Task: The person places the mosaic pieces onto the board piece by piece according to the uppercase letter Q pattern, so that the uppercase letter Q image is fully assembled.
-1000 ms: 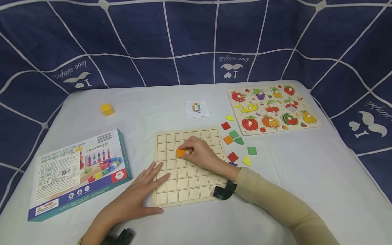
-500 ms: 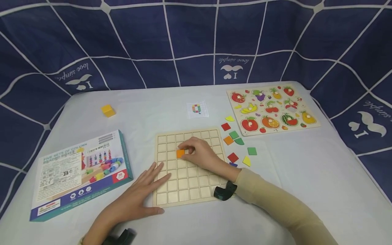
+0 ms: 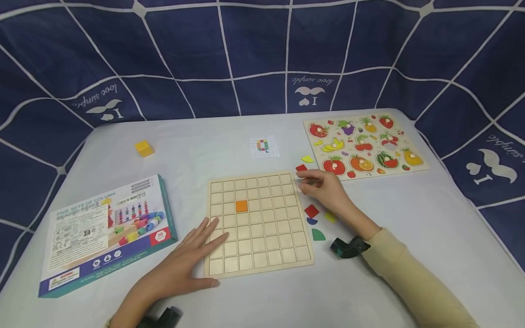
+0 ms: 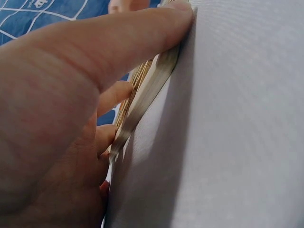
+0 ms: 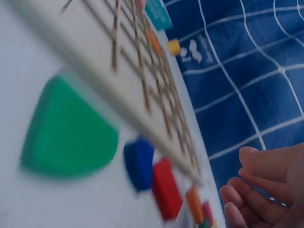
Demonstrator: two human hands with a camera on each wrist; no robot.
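A wooden grid board point(image 3: 262, 244) lies on the white table, with one orange square tile point(image 3: 241, 206) in a cell of its upper left part. My left hand point(image 3: 182, 259) rests with spread fingers on the board's left side, its thumb along the near edge. Right of the board, my right hand point(image 3: 328, 191) hovers over the loose tiles, thumb and index finger apart. No tile shows between those fingers in the right wrist view. Around it lie a red square tile point(image 3: 311, 211), a blue piece point(image 3: 312, 221), a green quarter-circle point(image 3: 318, 234) and a yellow quarter-circle point(image 3: 307, 159). The hand hides other tiles.
A small pattern card point(image 3: 263, 146) lies beyond the board. At the back right is a fruit peg puzzle point(image 3: 369, 146). A bead-toy box point(image 3: 106, 232) lies on the left, with yellow blocks point(image 3: 144, 148) behind it.
My right hand has let go of the orange tile, leaving it on the board, and has moved right to the loose tiles. The left hand stays in place.
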